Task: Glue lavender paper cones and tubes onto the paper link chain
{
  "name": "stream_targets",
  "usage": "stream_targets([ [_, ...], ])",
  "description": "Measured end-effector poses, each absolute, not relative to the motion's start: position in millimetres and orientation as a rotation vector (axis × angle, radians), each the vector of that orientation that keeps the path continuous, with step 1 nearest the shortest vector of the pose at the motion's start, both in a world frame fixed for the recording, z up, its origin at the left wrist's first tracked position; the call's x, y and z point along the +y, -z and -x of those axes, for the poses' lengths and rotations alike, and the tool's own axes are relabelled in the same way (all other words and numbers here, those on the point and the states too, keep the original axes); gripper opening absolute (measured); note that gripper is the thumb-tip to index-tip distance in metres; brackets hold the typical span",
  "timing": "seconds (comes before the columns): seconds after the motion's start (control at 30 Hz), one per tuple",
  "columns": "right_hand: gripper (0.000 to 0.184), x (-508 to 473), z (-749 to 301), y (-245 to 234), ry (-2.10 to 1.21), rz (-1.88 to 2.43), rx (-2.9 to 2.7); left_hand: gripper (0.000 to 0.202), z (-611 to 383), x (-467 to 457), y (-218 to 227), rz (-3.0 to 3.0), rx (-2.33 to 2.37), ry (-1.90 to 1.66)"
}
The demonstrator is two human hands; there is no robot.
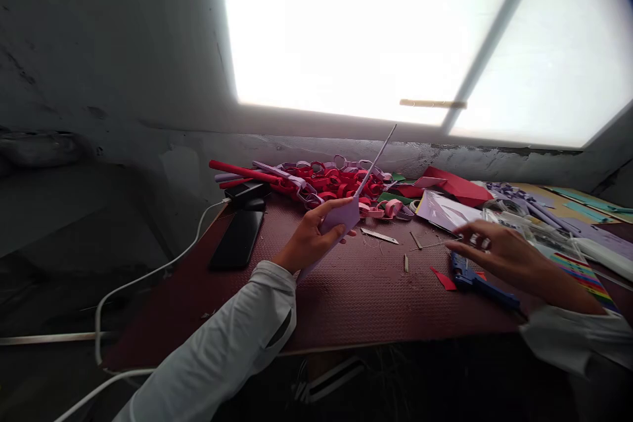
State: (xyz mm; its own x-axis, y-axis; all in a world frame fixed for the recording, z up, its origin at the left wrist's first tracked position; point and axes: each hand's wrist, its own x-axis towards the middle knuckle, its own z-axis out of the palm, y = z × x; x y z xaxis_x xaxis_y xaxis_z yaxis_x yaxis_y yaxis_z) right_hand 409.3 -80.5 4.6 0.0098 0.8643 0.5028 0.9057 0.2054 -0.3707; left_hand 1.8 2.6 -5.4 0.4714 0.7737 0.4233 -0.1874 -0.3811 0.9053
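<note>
Your left hand [316, 234] is closed, with the thumb and fingers pinching a piece of purple paper [348, 213]. You hold the paper up over the middle of the table [341, 310], and a long thin stick [376, 161] pokes up from its top, leaning toward the right. Your right hand [499, 250] is over the right part of the table. Its fingers are bent and look blurry, so I can't tell how far open it is or if it has hold of anything. Just under that hand lies a blue glue gun [482, 287], with a red scrap [444, 279] beside its tip. Between your two hands are a flat thin blade [379, 236] and a small bit of wood [406, 264]. Near the left edge of the table lies a black phone [238, 239]. A white cord [148, 273] hangs over that same edge. Along the back edge, red and purple paper chains [336, 181] sit in a big pile, with red rolls [242, 170] sticking out to the left. Red paper [457, 186] lies farther right along the back edge, behind a shiny pack [445, 212].
</note>
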Motion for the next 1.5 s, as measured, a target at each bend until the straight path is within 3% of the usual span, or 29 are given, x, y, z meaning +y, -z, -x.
stream_targets([
  [0.17, 0.041, -32.4, -273.4, -37.5, -0.367, 1.303, -1.909, 0.051, -0.6, 0.3, 4.4, -1.660, 0.564, -1.119],
  [0.33, 0.044, 20.6, -220.8, -17.2, -0.773, 1.023, -1.844, 0.038, 2.7, -2.9, 4.7, -1.686, 0.546, -1.084],
  [0.47, 0.041, 26.0, -219.1, -2.2, -1.118, 0.849, -1.667, 0.038, 3.2, -2.8, 9.2, -1.710, 0.528, -1.095],
  [1.5, 0.036, 28.0, -196.7, 20.8, -1.230, 0.741, -1.335, 0.073, -0.4, 1.3, 8.8, -1.496, 0.613, -1.106],
])
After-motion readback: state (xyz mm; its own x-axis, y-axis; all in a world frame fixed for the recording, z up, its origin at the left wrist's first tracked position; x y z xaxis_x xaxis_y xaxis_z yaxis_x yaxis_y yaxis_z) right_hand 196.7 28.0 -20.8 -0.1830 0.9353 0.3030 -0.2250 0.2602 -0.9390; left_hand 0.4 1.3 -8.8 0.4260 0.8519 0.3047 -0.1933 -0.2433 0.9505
